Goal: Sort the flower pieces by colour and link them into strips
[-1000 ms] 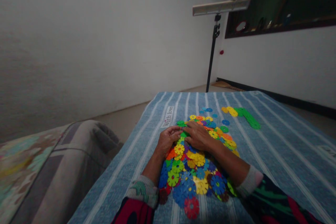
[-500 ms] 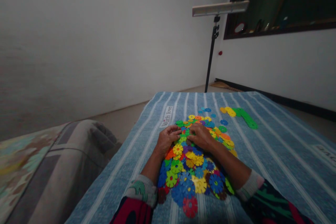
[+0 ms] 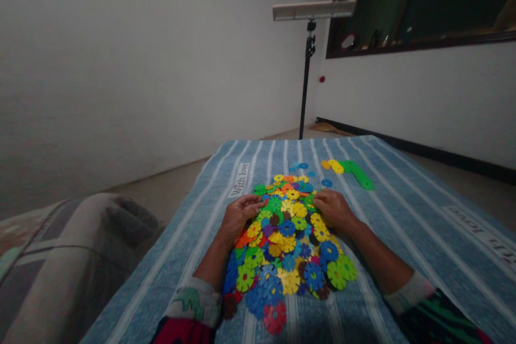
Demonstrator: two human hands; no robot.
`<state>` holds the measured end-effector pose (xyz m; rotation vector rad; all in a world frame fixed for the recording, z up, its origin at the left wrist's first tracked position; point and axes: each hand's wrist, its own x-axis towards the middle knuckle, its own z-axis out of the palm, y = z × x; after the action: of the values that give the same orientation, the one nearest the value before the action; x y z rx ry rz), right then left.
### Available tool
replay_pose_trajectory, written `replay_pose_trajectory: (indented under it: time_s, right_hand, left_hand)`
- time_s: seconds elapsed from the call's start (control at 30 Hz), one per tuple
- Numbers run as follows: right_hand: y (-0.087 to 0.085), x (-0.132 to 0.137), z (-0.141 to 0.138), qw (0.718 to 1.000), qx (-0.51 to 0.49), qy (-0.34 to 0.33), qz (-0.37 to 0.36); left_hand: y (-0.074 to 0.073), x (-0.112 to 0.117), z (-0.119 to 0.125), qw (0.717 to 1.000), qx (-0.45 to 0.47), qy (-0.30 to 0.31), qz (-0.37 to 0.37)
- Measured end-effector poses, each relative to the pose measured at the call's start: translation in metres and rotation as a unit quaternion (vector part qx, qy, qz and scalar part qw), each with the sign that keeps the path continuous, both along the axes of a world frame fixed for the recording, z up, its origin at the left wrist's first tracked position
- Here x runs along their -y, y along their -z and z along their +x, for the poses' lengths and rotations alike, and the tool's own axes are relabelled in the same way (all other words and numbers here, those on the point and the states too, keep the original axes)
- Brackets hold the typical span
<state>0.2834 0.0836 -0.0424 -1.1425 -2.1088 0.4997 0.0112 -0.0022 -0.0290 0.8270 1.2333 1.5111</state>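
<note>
A pile of colourful plastic snowflake discs [image 3: 288, 244] is spread over the striped cloth [image 3: 193, 258] in front of me. At the pile's left edge rests my left hand [image 3: 244, 214], its fingers loosely stretched toward the discs near a small red one. My right hand [image 3: 334, 208] is at the right edge, fingers curled in beside green and yellow discs; whether a disc is between them is hidden. Beyond the pile, a joined strip of orange, yellow and green discs [image 3: 350, 167] bends into a corner. Loose blue discs [image 3: 327, 183] lie near it.
A grey-striped cloth-covered shape [image 3: 92, 247] stands to the left of the table. Behind the table's far end is a black stand [image 3: 305, 80] with a flat light panel [image 3: 314, 9]. A white wall [image 3: 161, 64] and a dark window [image 3: 423, 5] are behind.
My right hand has moved right, from the pile's middle to its right edge, uncovering discs there. The left hand stays by the left edge. The whole view has shifted somewhat.
</note>
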Motion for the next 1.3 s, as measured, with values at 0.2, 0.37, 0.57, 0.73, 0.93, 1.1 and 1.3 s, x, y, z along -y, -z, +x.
replay_pose_trajectory:
  time_s: [0.2, 0.37, 0.57, 0.73, 0.93, 1.1, 1.3]
  right_hand:
    - [0.009, -0.004, 0.019, 0.998, -0.032, 0.045, -0.037]
    - [0.019, -0.011, 0.025, 0.998, -0.02, 0.063, -0.014]
    - [0.022, -0.018, 0.024, 0.996, 0.054, 0.048, 0.056]
    - [0.016, -0.019, 0.014, 0.987, 0.149, 0.018, 0.055]
    - [0.013, -0.019, 0.008, 0.979, 0.195, 0.021, 0.046]
    - [0.01, -0.02, 0.008, 0.985, 0.166, 0.037, 0.04]
    - [0.011, -0.025, 0.01, 0.992, 0.108, 0.041, 0.042]
  left_hand:
    - [-0.003, 0.0, 0.0, 1.0, -0.012, -0.003, -0.011]
    - [-0.006, 0.001, 0.0, 1.0, -0.015, -0.003, -0.016]
    - [-0.008, 0.0, 0.001, 1.0, -0.021, -0.008, -0.02]
    - [-0.006, -0.001, -0.002, 0.999, -0.026, -0.003, -0.024]
    - [-0.009, -0.002, -0.002, 0.998, -0.028, -0.017, -0.047]
    - [-0.011, -0.003, -0.005, 0.997, -0.047, -0.007, -0.054]
    - [-0.013, -0.003, -0.005, 0.995, -0.058, -0.013, -0.076]
